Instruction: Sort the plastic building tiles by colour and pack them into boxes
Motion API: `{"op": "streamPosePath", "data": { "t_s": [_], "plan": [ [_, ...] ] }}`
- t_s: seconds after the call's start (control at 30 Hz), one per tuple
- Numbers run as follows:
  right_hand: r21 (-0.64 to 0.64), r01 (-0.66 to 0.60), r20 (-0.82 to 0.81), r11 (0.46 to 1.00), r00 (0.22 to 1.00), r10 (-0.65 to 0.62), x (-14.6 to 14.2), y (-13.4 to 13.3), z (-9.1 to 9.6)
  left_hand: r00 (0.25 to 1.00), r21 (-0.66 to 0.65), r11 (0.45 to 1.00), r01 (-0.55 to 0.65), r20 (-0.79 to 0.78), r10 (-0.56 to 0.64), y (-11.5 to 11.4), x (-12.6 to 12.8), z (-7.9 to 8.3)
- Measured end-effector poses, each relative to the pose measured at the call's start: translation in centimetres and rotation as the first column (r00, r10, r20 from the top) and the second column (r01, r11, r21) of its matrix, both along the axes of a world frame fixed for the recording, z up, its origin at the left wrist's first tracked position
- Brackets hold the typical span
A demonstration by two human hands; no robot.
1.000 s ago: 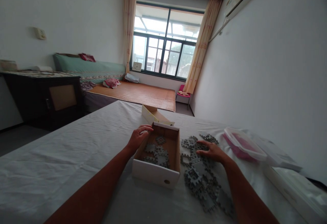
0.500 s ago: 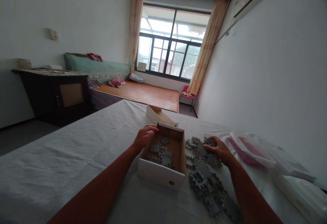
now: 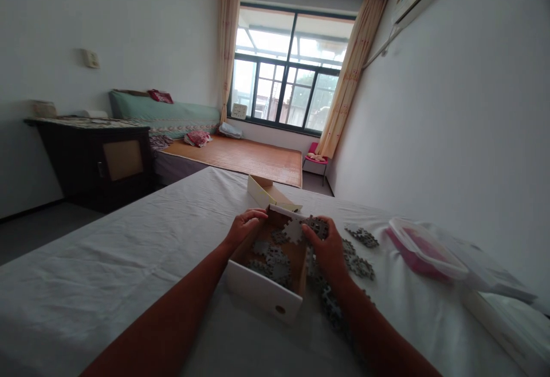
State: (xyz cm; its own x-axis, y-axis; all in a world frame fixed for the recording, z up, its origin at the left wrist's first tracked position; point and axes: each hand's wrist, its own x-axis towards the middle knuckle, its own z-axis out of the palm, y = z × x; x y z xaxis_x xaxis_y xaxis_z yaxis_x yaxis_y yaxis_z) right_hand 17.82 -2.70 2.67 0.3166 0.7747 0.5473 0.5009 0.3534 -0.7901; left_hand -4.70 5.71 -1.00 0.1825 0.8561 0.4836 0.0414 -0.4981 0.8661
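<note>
A white cardboard box (image 3: 264, 294) with a brown inside stands on the white cloth, several grey notched puzzle pieces (image 3: 277, 265) lying in it. My left hand (image 3: 246, 229) grips the far left rim, fingers curled over the edge. Held in my right hand (image 3: 330, 246) above the box's right wall are grey notched plastic pieces (image 3: 294, 230), pinched between thumb and fingers. To the right of the box lies a loose spread of similar pieces (image 3: 361, 267), partly hidden by my right hand and forearm.
Behind the box is an open cardboard lid (image 3: 275, 195). A clear-lidded pink plastic container (image 3: 423, 254) sits at the right, near a flat package (image 3: 494, 271) and a pale box (image 3: 507, 322). Beyond the white cloth (image 3: 141, 256) is a bed (image 3: 244, 156).
My right hand has moved left from the loose pieces to the box's right wall, carrying grey pieces. The box has tilted or shifted slightly left; my left hand stays at its rim.
</note>
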Motion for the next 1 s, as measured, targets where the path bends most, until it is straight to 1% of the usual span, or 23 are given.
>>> {"op": "streamPosePath", "data": {
  "t_s": [0.03, 0.13, 0.2, 0.3, 0.37, 0.43, 0.5, 0.53, 0.57, 0.6, 0.67, 0.7, 0.8, 0.83, 0.93, 0.97, 1.0],
  "plan": [
    [-0.007, 0.010, 0.021, 1.000, 1.000, -0.010, 0.0, 0.1, -0.2, 1.000, 0.001, 1.000, 0.004, -0.002, -0.004, 0.0, 0.1, 0.0],
    [0.029, 0.071, 0.062, 0.997, 0.995, -0.072, 0.3, 0.5, -0.5, 0.999, 0.027, 1.000, 0.000, -0.033, 0.001, -0.4, 0.3, 0.3],
    [0.035, 0.084, 0.099, 0.996, 0.991, -0.087, 0.6, 0.7, -0.4, 0.999, 0.049, 0.999, -0.014, -0.050, 0.016, -0.7, 0.4, 0.5],
    [0.036, 0.088, 0.134, 0.995, 0.987, -0.093, 1.3, 1.3, 0.9, 0.998, 0.062, 0.998, -0.021, -0.052, 0.024, -1.0, 0.4, 0.7],
    [0.076, 0.103, 0.100, 0.992, 0.989, -0.111, 1.5, 2.0, 2.3, 0.998, 0.072, 0.997, -0.024, -0.049, 0.027, -1.0, 0.4, 0.7],
    [0.122, 0.116, 0.051, 0.986, 0.991, -0.123, 1.2, 2.9, 3.5, 0.998, 0.080, 0.996, -0.033, -0.045, 0.036, -1.1, 0.5, 0.6],
    [0.130, 0.111, 0.059, 0.985, 0.991, -0.119, 0.2, 3.7, 4.1, 0.999, 0.079, 0.996, -0.035, -0.038, 0.038, -1.1, 0.6, 0.6],
    [0.107, 0.077, 0.101, 0.991, 0.991, -0.088, -0.5, 3.9, 4.1, 0.999, 0.072, 0.997, -0.034, -0.033, 0.037, -1.1, 0.6, 0.6],
    [0.063, 0.011, 0.165, 0.998, 0.986, -0.021, -1.2, 4.1, 4.0, 0.999, 0.064, 0.997, -0.034, -0.028, 0.036, -1.2, 0.6, 0.6],
    [0.003, -0.075, 0.235, 0.997, 0.969, 0.072, -1.7, 4.1, 3.7, 0.999, 0.056, 0.998, -0.037, -0.023, 0.038, -1.2, 0.6, 0.6],
    [-0.113, -0.228, 0.359, 0.967, 0.898, 0.254, -2.2, 3.6, 3.1, 0.999, 0.050, 0.998, -0.048, -0.020, 0.049, -1.3, 0.6, 0.7],
    [-0.146, -0.263, 0.405, 0.954, 0.864, 0.300, -1.9, 3.1, 2.8, 0.998, 0.053, 0.997, -0.053, -0.022, 0.054, -1.3, 0.5, 0.7],
    [-0.194, -0.243, 0.500, 0.950, 0.809, 0.309, 0.6, 1.1, 2.3, 0.999, 0.049, 0.998, -0.048, -0.023, 0.049, -1.4, 0.5, 0.8],
    [-0.233, -0.255, 0.518, 0.939, 0.784, 0.342, 1.8, 0.4, 2.3, 0.999, 0.043, 0.998, -0.046, -0.023, 0.047, -1.3, 0.5, 0.8],
    [-0.370, -0.360, 0.512, 0.856, 0.690, 0.512, 5.5, -1.7, 2.1, 0.998, 0.041, 0.998, -0.047, -0.027, 0.048, -1.3, 0.7, 0.8],
    [-0.374, -0.381, 0.490, 0.846, 0.693, 0.529, 6.6, -2.2, 2.0, 0.998, 0.045, 0.998, -0.048, -0.031, 0.050, -1.3, 0.7, 0.8],
    [-0.351, -0.381, 0.458, 0.855, 0.727, 0.512, 7.5, -2.6, 1.8, 0.998, 0.048, 0.998, -0.048, -0.032, 0.050, -1.3, 0.7, 0.9]
  ]
}}
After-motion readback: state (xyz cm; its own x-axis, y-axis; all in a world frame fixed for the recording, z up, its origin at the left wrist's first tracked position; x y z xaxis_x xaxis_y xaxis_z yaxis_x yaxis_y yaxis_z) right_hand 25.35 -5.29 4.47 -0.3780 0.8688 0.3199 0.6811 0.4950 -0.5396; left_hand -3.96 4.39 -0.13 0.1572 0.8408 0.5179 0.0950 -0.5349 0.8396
